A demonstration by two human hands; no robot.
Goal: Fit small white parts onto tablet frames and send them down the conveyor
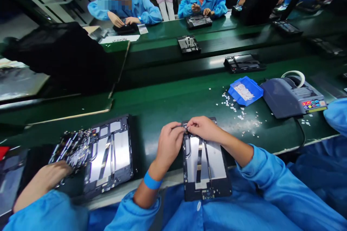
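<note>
An opened tablet housing (218, 162), with silver plates and dark ribbon cables, lies in front of me, its near end over the bench edge against my blue coat. Over its upper left corner, my left hand (170, 144), with a blue band at the wrist, has thumb and fingers pinched together. My right hand (203, 128) rests across the housing's top edge, its fingertips also closed and meeting the left ones. A tiny dark part seems to sit between the fingertips, too small and covered to name.
Left of me are more opened tablet housings (119, 158) and a pile of small strip-like parts (77, 148), with a co-worker's hand (58, 171) there. At right stand a blue tray (255, 88) of white bits, scattered bits (230, 106) and a tape dispenser (282, 97). Co-workers sit opposite.
</note>
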